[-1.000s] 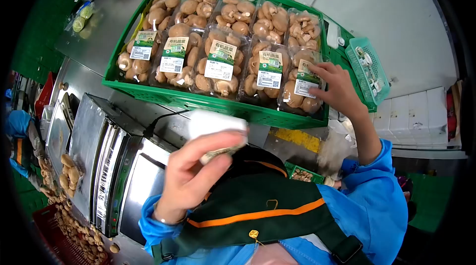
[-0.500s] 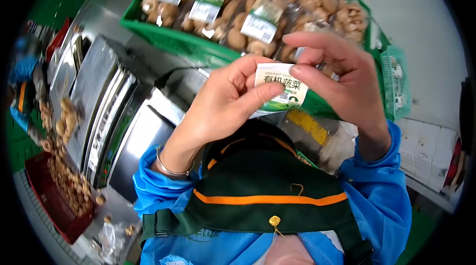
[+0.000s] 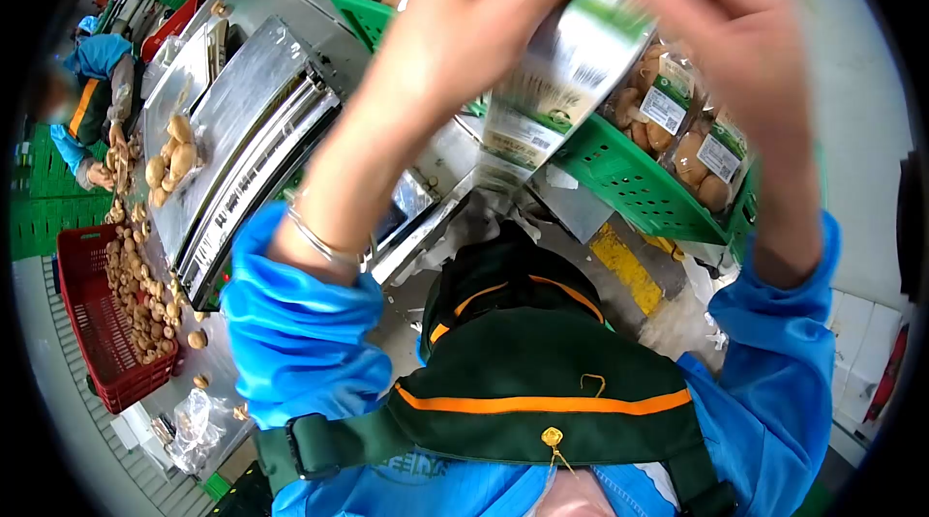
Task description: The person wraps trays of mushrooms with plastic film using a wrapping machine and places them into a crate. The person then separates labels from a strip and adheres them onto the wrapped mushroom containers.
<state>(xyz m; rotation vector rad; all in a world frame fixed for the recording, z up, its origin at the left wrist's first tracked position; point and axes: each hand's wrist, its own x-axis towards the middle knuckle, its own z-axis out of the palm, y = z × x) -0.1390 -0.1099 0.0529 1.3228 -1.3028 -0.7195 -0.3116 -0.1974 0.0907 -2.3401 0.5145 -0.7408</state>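
Note:
A strip of printed white and green labels (image 3: 547,101) hangs between my hands, over the near edge of the green crate (image 3: 634,190). My left hand (image 3: 464,19) is closed at the strip's upper left, its fingertips blurred near the top edge. Close to the strip's upper right is my right hand (image 3: 721,24), smeared by motion, so its grip cannot be made out. Packs of brown mushrooms (image 3: 689,159) with green and white labels lie in the crate, partly hidden by my hands.
To the left stand a metal machine (image 3: 256,140) with a mushroom pack (image 3: 176,161) on it and a red basket (image 3: 82,324) beside loose mushrooms (image 3: 135,299). A co-worker (image 3: 97,96) is at the far left. A clear plastic bag (image 3: 196,430) lies lower left.
Both hands have moved up and away from my body. The label at my fingers now shows as a long strip. The view has shifted, with the crate further right and the co-worker more visible.

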